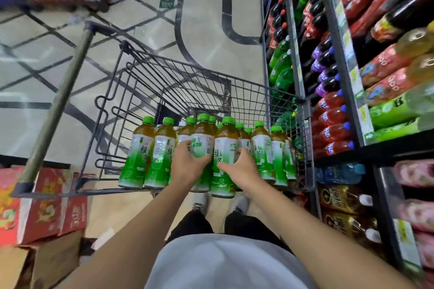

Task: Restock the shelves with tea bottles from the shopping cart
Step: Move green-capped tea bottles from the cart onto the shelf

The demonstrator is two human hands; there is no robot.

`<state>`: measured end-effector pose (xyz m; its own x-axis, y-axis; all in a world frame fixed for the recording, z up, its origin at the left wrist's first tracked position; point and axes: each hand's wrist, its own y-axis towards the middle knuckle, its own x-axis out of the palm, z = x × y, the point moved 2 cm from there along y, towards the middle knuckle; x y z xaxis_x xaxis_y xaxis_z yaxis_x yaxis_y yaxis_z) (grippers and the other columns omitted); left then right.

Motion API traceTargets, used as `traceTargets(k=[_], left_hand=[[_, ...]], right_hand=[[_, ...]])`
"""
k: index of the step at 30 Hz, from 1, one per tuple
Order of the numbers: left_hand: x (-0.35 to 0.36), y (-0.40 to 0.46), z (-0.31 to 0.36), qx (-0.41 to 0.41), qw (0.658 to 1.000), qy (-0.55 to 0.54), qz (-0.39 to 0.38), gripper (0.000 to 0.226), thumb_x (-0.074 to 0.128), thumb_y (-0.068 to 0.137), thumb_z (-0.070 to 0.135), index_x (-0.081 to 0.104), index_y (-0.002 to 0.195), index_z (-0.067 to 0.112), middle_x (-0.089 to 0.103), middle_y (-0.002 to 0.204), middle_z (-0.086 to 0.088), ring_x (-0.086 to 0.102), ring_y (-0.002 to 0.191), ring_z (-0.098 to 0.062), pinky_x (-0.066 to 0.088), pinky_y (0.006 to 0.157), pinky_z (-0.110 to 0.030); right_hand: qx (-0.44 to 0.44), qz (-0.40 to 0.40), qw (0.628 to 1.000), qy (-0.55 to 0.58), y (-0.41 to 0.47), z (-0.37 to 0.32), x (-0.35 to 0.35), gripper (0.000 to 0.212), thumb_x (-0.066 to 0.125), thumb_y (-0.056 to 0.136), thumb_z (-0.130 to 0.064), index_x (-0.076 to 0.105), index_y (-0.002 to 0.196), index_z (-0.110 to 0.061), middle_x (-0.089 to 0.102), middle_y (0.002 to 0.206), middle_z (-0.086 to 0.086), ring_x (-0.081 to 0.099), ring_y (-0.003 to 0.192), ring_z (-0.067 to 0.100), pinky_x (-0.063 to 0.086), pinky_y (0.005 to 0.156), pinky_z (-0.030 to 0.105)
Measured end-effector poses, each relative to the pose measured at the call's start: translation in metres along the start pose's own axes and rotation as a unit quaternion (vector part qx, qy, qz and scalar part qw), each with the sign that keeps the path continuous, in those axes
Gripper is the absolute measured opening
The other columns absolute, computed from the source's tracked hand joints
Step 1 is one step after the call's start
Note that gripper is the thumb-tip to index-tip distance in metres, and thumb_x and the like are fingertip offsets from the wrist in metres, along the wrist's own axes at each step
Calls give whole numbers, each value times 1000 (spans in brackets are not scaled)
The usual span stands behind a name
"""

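Note:
Several green tea bottles with green caps and green-white labels stand upright in the near end of a dark wire shopping cart [164, 70]. My left hand [187, 162] is wrapped around the label of one tea bottle [202, 134] in the middle of the group. My right hand [242, 168] grips the neighbouring tea bottle [225, 138] just to its right. Both held bottles stand a little higher than the others around them. The shelves [352, 82] rise along the right side, packed with drinks.
Cola, green soda, purple and red drink bottles fill the right-hand shelves next to the cart. Red cardboard boxes [42, 206] are stacked on the floor at the left. The cart handle [58, 105] runs along the left. Tiled floor stretches beyond the cart.

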<state>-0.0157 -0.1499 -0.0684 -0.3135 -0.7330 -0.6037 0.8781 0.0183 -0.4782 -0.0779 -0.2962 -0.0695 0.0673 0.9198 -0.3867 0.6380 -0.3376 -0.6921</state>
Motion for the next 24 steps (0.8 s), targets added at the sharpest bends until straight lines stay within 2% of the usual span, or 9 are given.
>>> traceTargets(k=[3, 7, 12, 15, 16, 19, 21, 23, 24], left_hand=[[-4, 1, 10, 29, 999, -4, -22, 63, 86, 77, 26, 59, 131, 9, 70, 113, -4, 67, 97, -20, 59, 88, -43], [-14, 3, 33, 66, 996, -37, -46, 62, 85, 77, 27, 58, 131, 14, 68, 106, 4, 68, 91, -13, 62, 82, -43], [-28, 7, 72, 134, 984, -81, -88, 57, 82, 83, 19, 57, 133, 11, 66, 102, 6, 68, 88, -10, 63, 79, -36], [-37, 7, 99, 198, 971, -76, -110, 51, 83, 81, 20, 61, 127, 15, 65, 97, 13, 63, 84, 3, 56, 69, -15], [-38, 6, 106, 214, 966, -74, -124, 53, 84, 80, 25, 61, 127, 16, 67, 101, 10, 64, 86, 1, 57, 72, -17], [-37, -3, 128, 251, 952, -71, -160, 78, 81, 67, 48, 57, 135, 20, 67, 119, 2, 68, 101, -15, 60, 89, -42], [-30, -12, 140, 271, 941, -78, -190, 86, 78, 60, 55, 57, 136, 21, 68, 121, 1, 68, 106, -18, 58, 93, -46], [-21, -28, 152, 287, 927, -83, -225, 80, 83, 65, 47, 59, 135, 18, 70, 120, 0, 69, 104, -18, 59, 92, -45], [-17, -39, 158, 294, 920, -88, -244, 74, 86, 70, 38, 59, 135, 17, 71, 118, 0, 71, 100, -15, 60, 90, -44]], right_hand=[[-4, 45, 999, 28, -5, -2, -9, 53, 81, 81, -25, 46, 121, -21, 61, 113, -2, 61, 98, 15, 51, 82, 33], [-9, 83, 993, 82, -14, -12, -23, 52, 81, 81, -25, 51, 123, -22, 68, 111, -3, 66, 99, 14, 57, 91, 39], [-49, 152, 983, 88, -35, -30, -52, 44, 81, 82, -25, 59, 120, -23, 66, 100, -13, 65, 92, 7, 53, 76, 27], [-69, 199, 972, 104, -52, -33, -72, 52, 82, 80, -26, 60, 128, -23, 69, 106, -10, 67, 96, 8, 58, 89, 39], [-72, 217, 967, 111, -60, -32, -79, 55, 82, 81, -25, 59, 131, -23, 70, 106, -10, 68, 96, 8, 58, 89, 38], [-76, 279, 947, 143, -87, -23, -93, 66, 81, 76, -33, 56, 137, -27, 71, 109, -10, 70, 97, 8, 59, 87, 38], [-79, 317, 929, 173, -108, -14, -100, 63, 80, 75, -34, 58, 134, -29, 72, 106, -10, 71, 92, 5, 61, 81, 34], [-76, 355, 911, 197, -133, -5, -103, 59, 80, 81, -23, 58, 135, -27, 73, 104, -10, 71, 89, 2, 61, 77, 28], [-74, 376, 902, 202, -147, -1, -105, 59, 80, 82, -22, 57, 136, -27, 73, 106, -10, 71, 90, 2, 61, 79, 30]])
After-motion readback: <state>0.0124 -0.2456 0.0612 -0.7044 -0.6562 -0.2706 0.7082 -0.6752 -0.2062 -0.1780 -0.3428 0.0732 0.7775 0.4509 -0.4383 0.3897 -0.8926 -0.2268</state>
